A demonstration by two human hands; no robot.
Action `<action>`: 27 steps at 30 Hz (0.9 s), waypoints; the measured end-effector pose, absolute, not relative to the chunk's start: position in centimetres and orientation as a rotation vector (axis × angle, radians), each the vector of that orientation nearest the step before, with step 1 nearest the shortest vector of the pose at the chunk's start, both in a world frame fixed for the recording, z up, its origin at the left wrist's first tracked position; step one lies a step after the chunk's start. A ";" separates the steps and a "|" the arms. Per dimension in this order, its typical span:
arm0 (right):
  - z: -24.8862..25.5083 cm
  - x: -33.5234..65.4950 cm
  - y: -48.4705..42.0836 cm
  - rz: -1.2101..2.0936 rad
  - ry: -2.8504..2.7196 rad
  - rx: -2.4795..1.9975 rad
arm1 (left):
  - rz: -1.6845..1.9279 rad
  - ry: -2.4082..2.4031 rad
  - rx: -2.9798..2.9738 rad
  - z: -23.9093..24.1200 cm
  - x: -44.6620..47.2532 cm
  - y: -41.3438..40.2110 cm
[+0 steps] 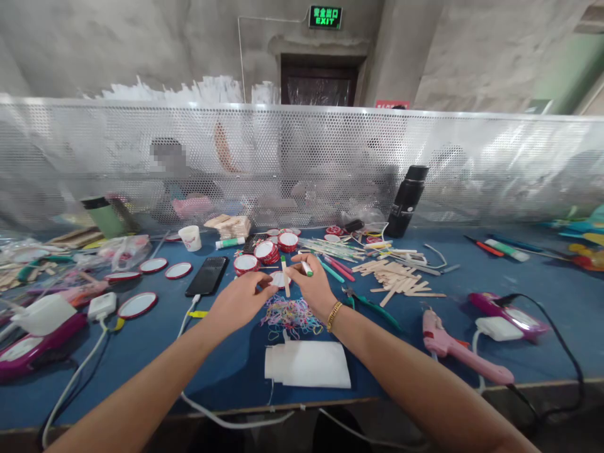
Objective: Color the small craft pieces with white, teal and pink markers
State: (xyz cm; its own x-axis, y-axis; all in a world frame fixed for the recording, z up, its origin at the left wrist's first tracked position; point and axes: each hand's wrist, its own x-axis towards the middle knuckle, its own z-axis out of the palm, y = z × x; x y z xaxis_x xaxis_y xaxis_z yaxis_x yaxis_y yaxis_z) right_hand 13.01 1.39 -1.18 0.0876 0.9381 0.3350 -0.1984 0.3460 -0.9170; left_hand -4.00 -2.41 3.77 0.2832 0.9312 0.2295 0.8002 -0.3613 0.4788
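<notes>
Gripping a wooden stick [285,281] upright at mid-desk, the left hand [241,301] pinches it while the right hand [312,284] holds a green-tipped pen [306,268] beside it. Rubber bands [289,314] lie loose beneath. White cup [190,238] and black flask [406,200] stand toward the far edge; contents not visible.

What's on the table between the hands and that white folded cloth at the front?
In the head view, a tangle of colourful rubber bands lies on the blue table between the hands and the white cloth.
</notes>
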 end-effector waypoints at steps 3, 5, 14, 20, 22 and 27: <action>-1.3 13.0 1.4 1.023 -1.159 -0.789 | 0.773 1.350 2.068 2.5 -2.5 -0.5; -1.4 13.0 1.5 1.030 -1.147 -0.777 | 0.864 1.243 1.944 1.7 -1.6 -0.1; -2.1 12.6 1.3 0.941 -1.257 -0.868 | 0.854 1.015 1.549 -1.1 -1.0 0.0; -1.0 13.1 0.5 0.796 -1.280 -0.796 | 0.967 1.006 1.506 -1.6 -1.3 0.4; -0.3 13.4 0.0 0.776 -1.302 -0.749 | 1.002 0.999 1.517 -1.8 -1.5 0.7; 0.2 13.8 -0.5 0.651 -1.412 -0.742 | 0.980 0.972 1.550 -2.2 -1.7 1.1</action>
